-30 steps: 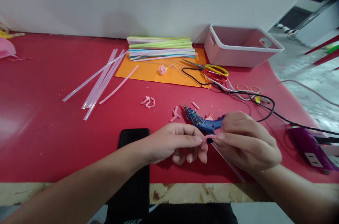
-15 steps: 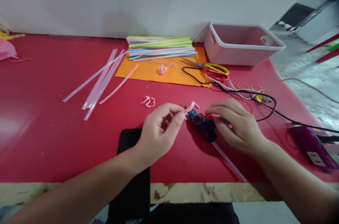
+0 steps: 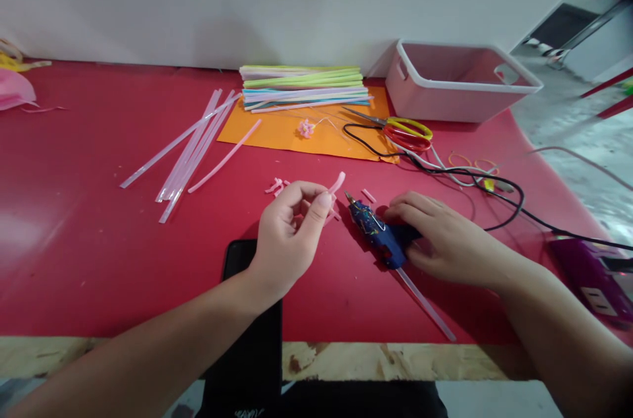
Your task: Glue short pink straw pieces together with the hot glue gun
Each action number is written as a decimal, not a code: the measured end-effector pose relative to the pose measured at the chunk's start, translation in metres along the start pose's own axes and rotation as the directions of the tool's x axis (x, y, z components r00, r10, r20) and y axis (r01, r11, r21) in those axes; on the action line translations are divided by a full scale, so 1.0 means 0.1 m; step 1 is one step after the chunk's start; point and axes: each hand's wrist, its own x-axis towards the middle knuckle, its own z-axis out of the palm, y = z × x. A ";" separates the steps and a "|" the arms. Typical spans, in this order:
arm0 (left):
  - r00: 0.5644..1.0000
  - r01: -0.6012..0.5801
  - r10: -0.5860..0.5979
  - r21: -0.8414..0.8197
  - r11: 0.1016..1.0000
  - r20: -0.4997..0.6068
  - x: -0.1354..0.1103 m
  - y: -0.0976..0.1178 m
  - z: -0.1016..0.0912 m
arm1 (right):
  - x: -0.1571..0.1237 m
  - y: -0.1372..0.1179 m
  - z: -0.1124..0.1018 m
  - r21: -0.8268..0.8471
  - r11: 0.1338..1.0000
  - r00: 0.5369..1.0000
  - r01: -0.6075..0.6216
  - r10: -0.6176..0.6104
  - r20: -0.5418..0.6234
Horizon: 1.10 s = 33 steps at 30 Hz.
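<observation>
My L hand point(image 3: 291, 240) is raised over a red tabletop point(image 3: 109, 260), thumb & index pinched tight on a small bent pink strip point(image 3: 337, 181); one end sticks up past the fingertips, the rest is partly hidden behind my thumb. The strip is near the metal nozzle of a dark blue glue gun point(image 3: 378, 233), w/ a visible gap btwn them.

My R hand point(image 3: 440, 233) is at the gun's handle, fingers curved over it, palm down; can't tell if they've closed firmly, b/c the hand covers most of the handle. The gun points away & a bit to my L, w/ a clear glue stick point(image 3: 426, 304) poking out its back end toward me.

Pink scraps point(image 3: 275, 187) lie just beyond my L hand, plus one short pink piece point(image 3: 368, 195) past the nozzle. A black phone point(image 3: 247, 355) is under my L forearm.

Farther back, L to R: loose clear sticks point(image 3: 195, 148), a longer pink strip w/ a slight curve point(image 3: 225, 157), then an orange sheet point(image 3: 262, 131) bearing a bundle of multicolored stems point(image 3: 301, 85) & a tiny pink flower point(image 3: 306, 128). Yellow-and-red-handled scissors point(image 3: 405, 131) lie partly on the sheet, in front of a pink basket point(image 3: 465, 101). Far R: a purple power strip point(image 3: 588, 273) near a black cord point(image 3: 502, 180)
</observation>
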 end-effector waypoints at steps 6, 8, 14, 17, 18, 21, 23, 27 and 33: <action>0.997 0.069 -0.068 -0.028 0.997 0.046 0.02 0.05 0.00 | 0.00 -0.03 0.05 0.066 0.994 0.920 0.089 -0.057 -0.389; 0.993 0.080 -0.077 -0.026 0.996 0.086 0.02 0.06 0.01 | -0.01 -0.06 0.03 0.104 0.983 0.888 0.149 -0.087 -0.451; 0.987 0.099 -0.092 -0.048 0.994 0.128 0.02 0.06 0.01 | -0.05 -0.19 -0.02 0.090 0.947 0.821 0.308 -0.217 -0.528; 0.985 0.091 -0.084 -0.044 0.995 0.150 0.01 0.05 0.01 | -0.05 -0.21 -0.02 0.044 0.956 0.831 0.290 -0.229 -0.506; 0.984 0.089 -0.081 -0.045 0.995 0.162 0.01 0.05 0.01 | -0.05 -0.21 -0.02 0.037 0.956 0.839 0.290 -0.235 -0.491; 0.978 0.080 -0.067 -0.058 0.995 0.196 0.01 0.04 0.00 | -0.06 -0.17 0.01 0.044 0.946 0.849 0.320 -0.265 -0.457; 0.976 0.082 -0.067 -0.060 0.995 0.209 0.00 0.05 0.00 | -0.07 -0.15 0.03 0.050 0.939 0.849 0.339 -0.283 -0.446; 0.975 0.086 -0.073 -0.053 0.995 0.209 0.00 0.06 0.00 | -0.07 -0.14 0.06 0.055 0.948 0.861 0.314 -0.260 -0.436; 0.973 0.095 -0.085 -0.037 0.995 0.213 0.00 0.05 0.01 | -0.07 -0.13 0.07 0.073 0.939 0.871 0.335 -0.279 -0.404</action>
